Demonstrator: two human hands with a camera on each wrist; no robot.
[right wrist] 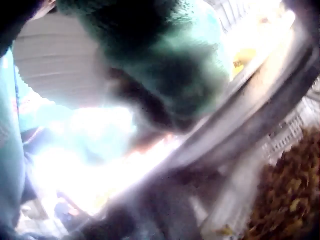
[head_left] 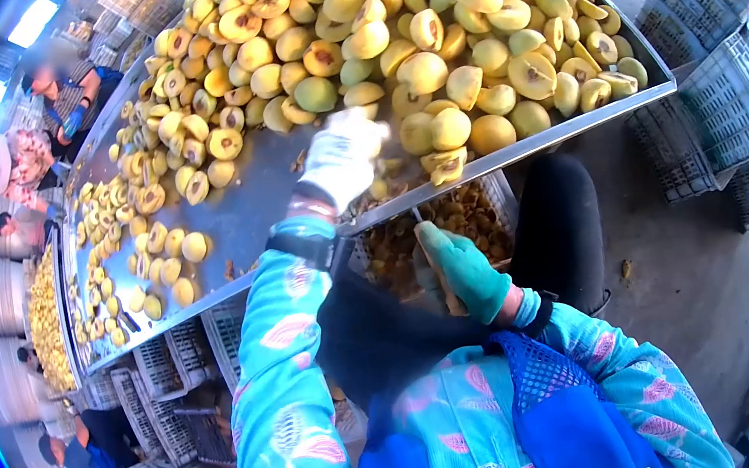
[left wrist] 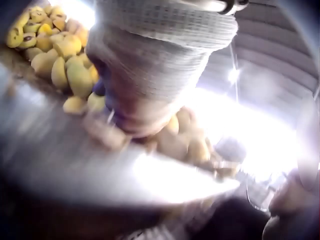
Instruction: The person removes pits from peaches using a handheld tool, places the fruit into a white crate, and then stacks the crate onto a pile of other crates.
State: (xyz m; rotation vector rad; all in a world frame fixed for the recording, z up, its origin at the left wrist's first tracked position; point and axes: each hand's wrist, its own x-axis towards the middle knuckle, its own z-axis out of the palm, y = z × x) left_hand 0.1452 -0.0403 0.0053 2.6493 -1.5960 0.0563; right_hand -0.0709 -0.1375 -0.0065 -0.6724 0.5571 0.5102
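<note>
Best to pick halved yellow peaches point(head_left: 323, 58) singly from the heap on the metal table point(head_left: 267, 182), clearing its front rim point(head_left: 525, 147) and using the bare stretch leftward. Cannot tell the grip of blurred, white-gloved left hand point(head_left: 343, 157) or green-gloved right hand point(head_left: 464, 269) near the white crate point(head_left: 501, 202)

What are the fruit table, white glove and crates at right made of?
Table: probably sheet metal, grey and shiny with bright reflections. White glove: seemingly knitted fabric, matte, its cuff visibly textured in the left wrist view. Crates: likely dull moulded plastic, given their latticed sides.
</note>
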